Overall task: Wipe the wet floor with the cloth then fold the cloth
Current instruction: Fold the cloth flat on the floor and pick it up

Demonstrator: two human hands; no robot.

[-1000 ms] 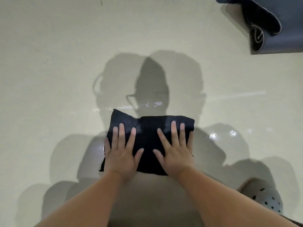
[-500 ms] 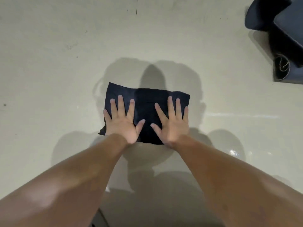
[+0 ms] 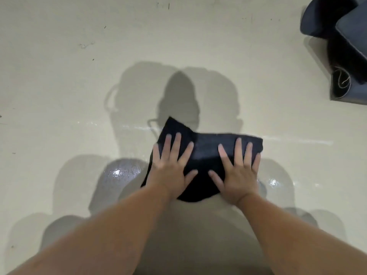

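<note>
A dark navy cloth lies on the pale glossy floor in the middle of the view. Its far left corner sticks up into a point and its near edge is rounded and bunched. My left hand presses flat on the cloth's left half with the fingers spread. My right hand lies the same way on the right half. Neither hand grips the fabric. Wet shiny patches show on the floor just left of the cloth, and more wet shine lies to its right.
A thin wet streak runs across the floor level with the cloth's far edge. Dark blue-grey furniture with a loose cord stands at the upper right. My shadow falls over the floor around the cloth.
Both hands pushed the cloth away from me, then drew it back toward me. The cloth's near edge has bunched into a curve.
</note>
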